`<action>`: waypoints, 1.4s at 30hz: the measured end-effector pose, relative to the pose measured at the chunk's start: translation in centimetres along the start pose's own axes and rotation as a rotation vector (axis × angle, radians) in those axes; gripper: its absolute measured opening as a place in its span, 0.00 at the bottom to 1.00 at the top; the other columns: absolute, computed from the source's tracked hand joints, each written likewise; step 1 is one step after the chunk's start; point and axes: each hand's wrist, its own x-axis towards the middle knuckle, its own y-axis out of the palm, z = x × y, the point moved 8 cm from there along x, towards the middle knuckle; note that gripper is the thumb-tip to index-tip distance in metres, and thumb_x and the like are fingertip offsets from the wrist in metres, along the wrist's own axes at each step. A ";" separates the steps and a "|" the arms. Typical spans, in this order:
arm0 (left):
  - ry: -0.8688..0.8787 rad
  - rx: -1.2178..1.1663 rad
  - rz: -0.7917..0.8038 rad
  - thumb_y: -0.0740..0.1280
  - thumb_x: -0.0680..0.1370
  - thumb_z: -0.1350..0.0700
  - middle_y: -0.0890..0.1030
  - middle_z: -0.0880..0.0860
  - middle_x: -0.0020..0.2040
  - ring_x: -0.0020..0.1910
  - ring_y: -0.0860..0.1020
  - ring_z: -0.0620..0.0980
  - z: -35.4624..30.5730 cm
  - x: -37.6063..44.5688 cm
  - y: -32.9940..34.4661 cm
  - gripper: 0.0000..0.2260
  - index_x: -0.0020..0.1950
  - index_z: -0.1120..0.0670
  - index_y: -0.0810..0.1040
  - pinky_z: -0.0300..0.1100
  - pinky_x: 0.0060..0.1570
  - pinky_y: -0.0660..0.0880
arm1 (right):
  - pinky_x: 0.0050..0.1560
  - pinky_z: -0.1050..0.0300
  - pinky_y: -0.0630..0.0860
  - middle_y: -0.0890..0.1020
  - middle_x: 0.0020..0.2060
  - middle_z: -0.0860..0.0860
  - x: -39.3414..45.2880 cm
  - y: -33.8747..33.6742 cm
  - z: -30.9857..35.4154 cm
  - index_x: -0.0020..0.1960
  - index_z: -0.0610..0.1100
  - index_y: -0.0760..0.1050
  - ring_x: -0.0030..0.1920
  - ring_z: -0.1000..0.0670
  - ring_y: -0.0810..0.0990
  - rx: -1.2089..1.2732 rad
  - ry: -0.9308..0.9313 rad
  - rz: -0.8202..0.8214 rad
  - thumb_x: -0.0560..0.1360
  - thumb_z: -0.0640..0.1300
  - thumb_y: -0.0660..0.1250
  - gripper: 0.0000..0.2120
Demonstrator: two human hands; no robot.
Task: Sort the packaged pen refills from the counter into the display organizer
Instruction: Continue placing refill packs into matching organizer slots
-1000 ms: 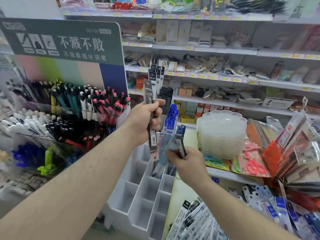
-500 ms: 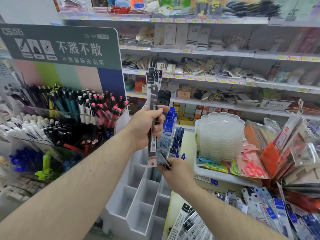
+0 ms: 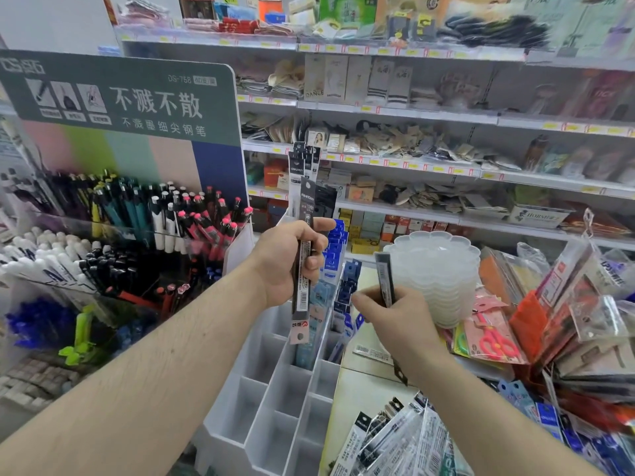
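While the left hand [image 3: 287, 261] grips a long black refill pack [image 3: 303, 255] upright above the white organizer [image 3: 271, 400], I see the right hand [image 3: 395, 317] pinching a second, shorter dark pack [image 3: 384, 276] just beside it, over the counter [image 3: 364, 386]; more refills (blue-carded ones) [image 3: 335, 255] stand in the organizer's back compartments; its front compartments hold nothing I can make out; a loose pile of packs [image 3: 398, 441] lies on the counter near my view's lower edge; a stack of clear trays [image 3: 434, 273] sits behind the right hand.
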 end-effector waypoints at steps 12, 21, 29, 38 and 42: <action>-0.023 -0.020 -0.073 0.52 0.76 0.65 0.71 0.49 0.30 0.23 0.64 0.44 0.3 0.2 -0.9 0.13 0.52 0.57 0.75 0.35 0.21 0.60 | 0.40 0.56 0.76 0.76 0.31 0.57 1.3 6.4 -3.2 0.36 0.49 0.78 0.33 0.54 0.74 -0.352 -0.096 0.132 0.75 0.40 0.68 0.10; -0.025 -0.053 -0.098 0.53 0.77 0.65 0.71 0.50 0.30 0.23 0.65 0.44 0.0 0.0 -1.2 0.12 0.50 0.56 0.75 0.35 0.22 0.60 | 0.42 0.57 0.76 0.82 0.35 0.52 0.8 7.8 -5.9 0.37 0.46 0.78 0.40 0.48 0.78 -0.393 -0.089 0.199 0.76 0.39 0.66 0.10; -0.026 -0.029 -0.112 0.54 0.77 0.65 0.72 0.50 0.31 0.24 0.65 0.45 0.2 -0.2 -1.3 0.12 0.51 0.56 0.75 0.35 0.23 0.61 | 0.42 0.51 0.78 0.83 0.34 0.46 0.2 6.0 -4.8 0.37 0.43 0.80 0.39 0.44 0.81 -0.198 0.020 0.076 0.72 0.40 0.70 0.06; -0.019 -0.023 -0.077 0.50 0.79 0.66 0.78 0.52 0.34 0.29 0.73 0.48 -0.2 -0.7 -0.3 0.15 0.54 0.58 0.75 0.37 0.27 0.70 | 0.26 0.61 0.60 0.75 0.28 0.47 -0.5 0.7 -1.7 0.44 0.38 0.78 0.24 0.52 0.64 0.417 0.247 0.056 0.76 0.34 0.68 0.03; -0.010 -0.010 0.040 0.53 0.84 0.66 0.85 0.59 0.52 0.45 0.85 0.57 -0.3 -1.3 1.0 0.13 0.61 0.60 0.75 0.47 0.45 0.83 | 0.26 0.61 0.56 0.72 0.29 0.48 -0.9 0.9 1.2 0.46 0.41 0.78 0.24 0.54 0.64 0.583 0.262 0.192 0.77 0.36 0.65 0.04</action>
